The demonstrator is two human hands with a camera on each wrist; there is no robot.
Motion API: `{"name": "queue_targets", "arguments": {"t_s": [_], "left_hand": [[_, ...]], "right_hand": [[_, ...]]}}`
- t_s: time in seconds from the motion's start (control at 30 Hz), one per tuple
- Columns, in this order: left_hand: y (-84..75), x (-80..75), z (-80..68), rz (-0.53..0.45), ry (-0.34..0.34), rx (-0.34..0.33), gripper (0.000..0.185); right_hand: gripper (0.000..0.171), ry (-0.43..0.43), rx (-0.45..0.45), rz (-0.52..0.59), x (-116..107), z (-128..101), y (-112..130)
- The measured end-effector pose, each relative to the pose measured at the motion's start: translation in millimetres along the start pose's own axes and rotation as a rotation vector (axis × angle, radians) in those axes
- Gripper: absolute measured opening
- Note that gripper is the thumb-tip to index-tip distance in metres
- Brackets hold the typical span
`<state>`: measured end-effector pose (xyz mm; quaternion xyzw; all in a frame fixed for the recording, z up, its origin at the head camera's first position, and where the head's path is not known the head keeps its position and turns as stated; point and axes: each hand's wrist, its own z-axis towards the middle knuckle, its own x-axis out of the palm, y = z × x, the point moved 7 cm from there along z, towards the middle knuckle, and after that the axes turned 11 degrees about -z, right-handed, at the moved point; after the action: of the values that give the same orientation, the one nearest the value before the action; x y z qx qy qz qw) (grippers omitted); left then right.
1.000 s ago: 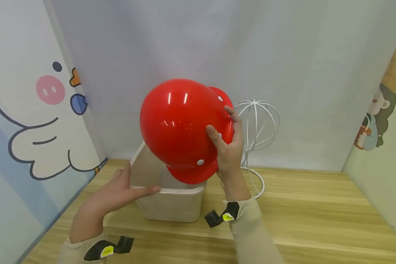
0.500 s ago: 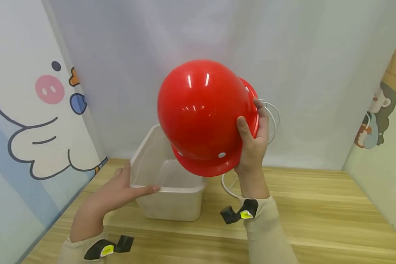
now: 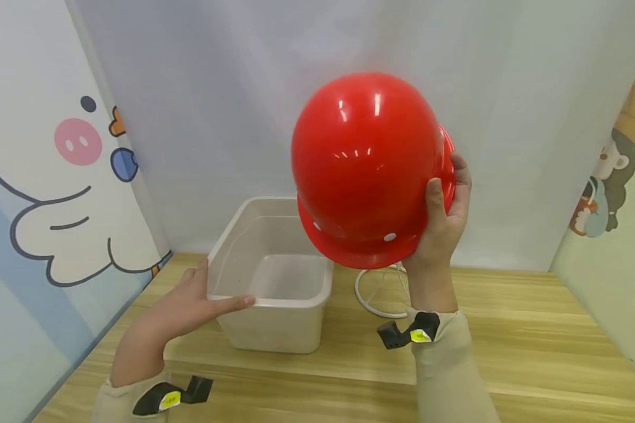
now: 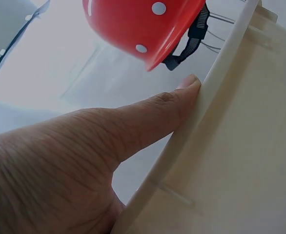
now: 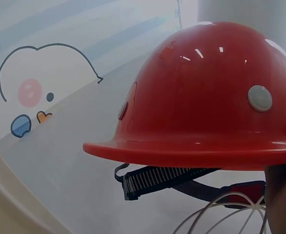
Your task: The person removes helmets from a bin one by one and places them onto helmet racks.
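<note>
A glossy red hard hat with white rivets is held up in my right hand, tilted with its brim toward me. My right thumb presses on the shell and the fingers hook round the brim. Beneath the shell hangs a black strap, seen in the right wrist view. Below and left of the hat stands an off-white plastic bin, with nothing in its visible interior. My left hand rests against the bin's near left corner, thumb straight along the front rim and fingers at the left side.
Behind the hat is a white wire stand; its ring base shows on the wooden table, and its domed top appears in the right wrist view. A pale curtain closes the back, with cartoon panels at the sides.
My right hand has carried the hard hat right and upward, away from over the bin, uncovering its interior. The hat now covers most of the wire stand. My left hand stays at the bin.
</note>
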<state>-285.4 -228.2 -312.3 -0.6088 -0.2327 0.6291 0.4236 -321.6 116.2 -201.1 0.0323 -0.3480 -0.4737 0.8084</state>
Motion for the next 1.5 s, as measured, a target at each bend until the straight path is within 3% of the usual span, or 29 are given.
{"name": "queue_targets", "arguments": {"t_s": [0.3, 0.5, 0.63, 0.77, 0.87, 1.03, 1.13, 1.3, 1.5], "left_hand": [[6.2, -2.2, -3.4, 0.103, -0.015, -0.099, 0.105], [7.1, -4.0, -6.7, 0.143, -0.020, -0.153, 0.112], [4.5, -3.0, -7.0, 0.148, -0.018, -0.159, 0.113], [0.0, -0.9, -5.0, 0.105, -0.010, -0.097, 0.106], [-1.0, -0.3, -4.3, 0.089, -0.004, -0.076, 0.103], [1.2, -1.3, -5.5, 0.124, -0.009, -0.117, 0.106], [-0.4, -0.4, -5.3, 0.133, -0.003, -0.109, 0.104], [-0.7, -0.3, -3.8, 0.120, 0.001, -0.092, 0.102], [3.4, 1.3, -0.2, 0.077, 0.004, -0.077, 0.100]], "right_hand": [[0.067, -0.056, -0.026, -0.030, -28, 12, 2], [0.068, -0.037, -0.031, -0.010, -42, 21, -1], [0.056, -0.055, 0.030, 0.023, -60, 25, -7], [0.041, -0.143, 0.119, 0.017, -86, 25, -20], [0.040, -0.227, 0.193, -0.021, -104, 22, -30], [0.041, -0.315, 0.306, -0.054, -127, 15, -44], [0.031, -0.276, 0.329, -0.016, -131, 13, -45], [0.022, -0.126, 0.395, 0.084, -126, 12, -48], [0.027, -0.107, 0.460, -0.036, -132, 6, -49]]}}
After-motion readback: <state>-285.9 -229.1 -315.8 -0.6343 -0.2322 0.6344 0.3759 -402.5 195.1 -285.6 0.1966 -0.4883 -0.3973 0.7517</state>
